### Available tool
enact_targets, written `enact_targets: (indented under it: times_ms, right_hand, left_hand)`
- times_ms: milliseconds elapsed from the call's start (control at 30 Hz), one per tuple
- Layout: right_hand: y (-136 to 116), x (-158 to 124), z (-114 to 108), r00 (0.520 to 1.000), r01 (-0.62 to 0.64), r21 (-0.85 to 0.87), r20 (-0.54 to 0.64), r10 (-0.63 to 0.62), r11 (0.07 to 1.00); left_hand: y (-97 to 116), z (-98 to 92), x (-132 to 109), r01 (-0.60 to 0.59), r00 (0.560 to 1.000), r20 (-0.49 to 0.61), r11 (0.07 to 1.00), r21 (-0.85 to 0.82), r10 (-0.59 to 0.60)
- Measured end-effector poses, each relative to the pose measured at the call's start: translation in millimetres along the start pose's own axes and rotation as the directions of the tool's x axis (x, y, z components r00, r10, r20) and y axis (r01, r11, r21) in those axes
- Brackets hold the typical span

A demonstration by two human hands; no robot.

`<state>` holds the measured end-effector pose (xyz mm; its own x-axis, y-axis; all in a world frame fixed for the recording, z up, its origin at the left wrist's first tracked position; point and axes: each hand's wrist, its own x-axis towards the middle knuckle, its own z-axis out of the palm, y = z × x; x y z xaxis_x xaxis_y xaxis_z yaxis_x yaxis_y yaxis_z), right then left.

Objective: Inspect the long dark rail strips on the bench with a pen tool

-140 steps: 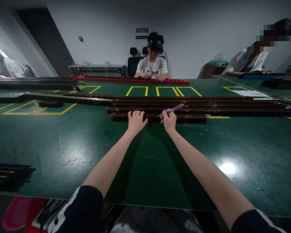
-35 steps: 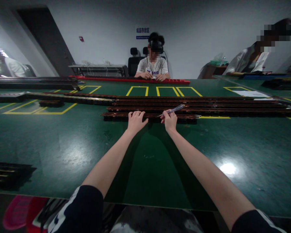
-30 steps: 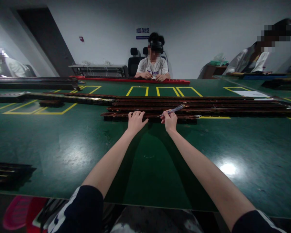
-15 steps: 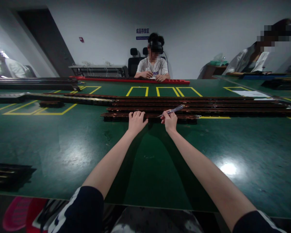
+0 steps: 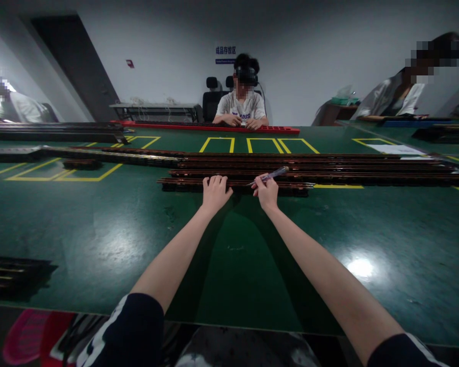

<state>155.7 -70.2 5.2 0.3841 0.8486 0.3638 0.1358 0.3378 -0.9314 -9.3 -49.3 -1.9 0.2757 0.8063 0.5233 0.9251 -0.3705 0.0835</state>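
A thin dark strip with copper-coloured lines (image 5: 168,182) lies across the green table in front of me. My left hand (image 5: 216,195) rests over its middle, fingers spread on the strip and thumb apart, pointing right. My right hand (image 5: 266,193) is closed around a screwdriver (image 5: 276,174) with a clear, purplish handle and a thin metal shaft. The handle slants up to the right. Its tip points left, down at the strip between my hands; whether it touches cannot be made out.
Several longer dark strips (image 5: 329,165) lie just behind. More dark pieces (image 5: 11,272) sit at the near left, and a long dark stack (image 5: 53,133) at the far left. A co-worker (image 5: 240,104) sits opposite behind a red tray (image 5: 288,130); other people sit at both sides.
The near strip has shifted slightly left, and my right hand with the screwdriver has moved a little left too. My left hand is almost where it was.
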Motion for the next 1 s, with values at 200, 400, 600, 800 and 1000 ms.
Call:
enact_targets:
  times_ms: [200,400,600,800,1000]
  right_hand:
    - [0.3,0.1,-0.4,1.000,0.001,0.000,0.005,-0.001,1.000]
    - [-3.1,-0.6,0.2,0.999,-0.037,0.009,-0.008,0.037,0.999]
    - [-3.4,-0.8,-0.7,0.999,-0.034,0.010,-0.013,0.034,0.999]
    - [-1.5,-0.7,-0.5,0.999,-0.048,0.017,-0.023,0.048,0.999]
    - [0.4,-0.6,-0.2,0.997,-0.005,0.016,-0.081,0.006,1.000]
  left_hand:
    - [1.1,-3.3,-0.7,-0.002,1.000,0.014,1.000,-0.026,0.002]
    - [0.1,-1.5,-1.4,0.002,1.000,0.004,1.000,-0.012,-0.002]
    - [-1.8,1.3,-1.2,-0.017,1.000,0.004,1.000,0.006,0.017]
    - [1.4,-3.6,-2.1,-0.022,1.000,0.017,1.000,0.016,0.022]
    - [2.6,-6.0,-1.6,-0.014,0.999,0.045,1.000,0.006,0.014]
